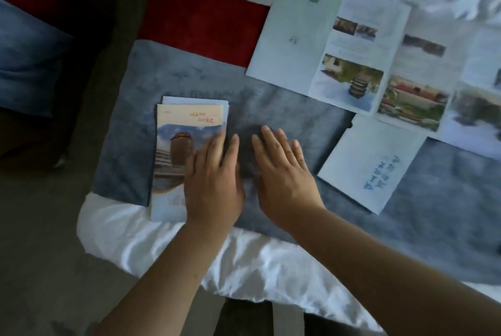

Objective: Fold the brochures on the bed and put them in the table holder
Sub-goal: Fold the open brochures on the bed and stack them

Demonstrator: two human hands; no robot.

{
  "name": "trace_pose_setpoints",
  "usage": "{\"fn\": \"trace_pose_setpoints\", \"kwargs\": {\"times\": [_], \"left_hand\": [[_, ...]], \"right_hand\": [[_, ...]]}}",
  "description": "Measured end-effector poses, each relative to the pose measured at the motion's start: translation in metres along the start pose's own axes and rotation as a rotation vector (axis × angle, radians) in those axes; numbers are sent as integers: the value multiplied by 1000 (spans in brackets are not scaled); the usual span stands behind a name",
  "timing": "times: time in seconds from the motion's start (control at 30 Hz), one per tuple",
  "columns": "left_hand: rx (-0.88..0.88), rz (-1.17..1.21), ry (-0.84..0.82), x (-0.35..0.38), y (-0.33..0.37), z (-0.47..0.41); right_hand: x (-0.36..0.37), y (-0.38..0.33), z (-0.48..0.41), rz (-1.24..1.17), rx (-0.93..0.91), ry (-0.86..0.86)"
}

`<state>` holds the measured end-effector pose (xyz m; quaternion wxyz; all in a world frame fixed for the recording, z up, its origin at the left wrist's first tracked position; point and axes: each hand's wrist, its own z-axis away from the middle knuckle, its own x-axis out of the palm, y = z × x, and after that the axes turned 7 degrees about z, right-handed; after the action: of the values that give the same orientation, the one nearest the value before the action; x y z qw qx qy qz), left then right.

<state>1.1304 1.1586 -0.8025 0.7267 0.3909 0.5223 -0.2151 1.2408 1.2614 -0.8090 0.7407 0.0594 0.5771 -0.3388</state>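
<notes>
Two bare forearms (pixel 168 281) are reaching over the bed's white sheet (pixel 122 227), with both hands lying flat at a folded brochure (pixel 176 151).

Nearest, the left hand (pixel 214 181) is pressing palm-down on the right half of the folded brochure, its fingers (pixel 214 145) straight and held close together, their tips ending near the paper's right edge while the thumb is lying off it on the grey blanket (pixel 298 107). Just beside it, the right hand (pixel 282 173) is resting flat on the blanket, its fingers (pixel 273 143) straight and slightly spread, clear of the brochure. That brochure is lying lengthwise on the blanket's left side, its near end meeting the white sheet. Farther right, a leaflet with blue writing (pixel 371 164) is lying tilted. Beyond it, a large open brochure (pixel 352 45) with photos is spreading over the blanket and a red band (pixel 200 15).
</notes>
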Motion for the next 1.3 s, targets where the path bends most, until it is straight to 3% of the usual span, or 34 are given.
{"fn": "trace_pose_setpoints", "kwargs": {"times": [0.27,0.63,0.9,1.3], "left_hand": [[254,32,-195,43,145,-19],[312,-128,-288,86,248,-61],[268,-171,-236,112,281,-112],[225,-104,-250,127,263,-76]], "right_hand": [[-15,133,72,-2,231,16],[-29,224,131,-50,366,74],[-34,249,115,-154,412,117],[-43,271,107,-186,437,65]]}}
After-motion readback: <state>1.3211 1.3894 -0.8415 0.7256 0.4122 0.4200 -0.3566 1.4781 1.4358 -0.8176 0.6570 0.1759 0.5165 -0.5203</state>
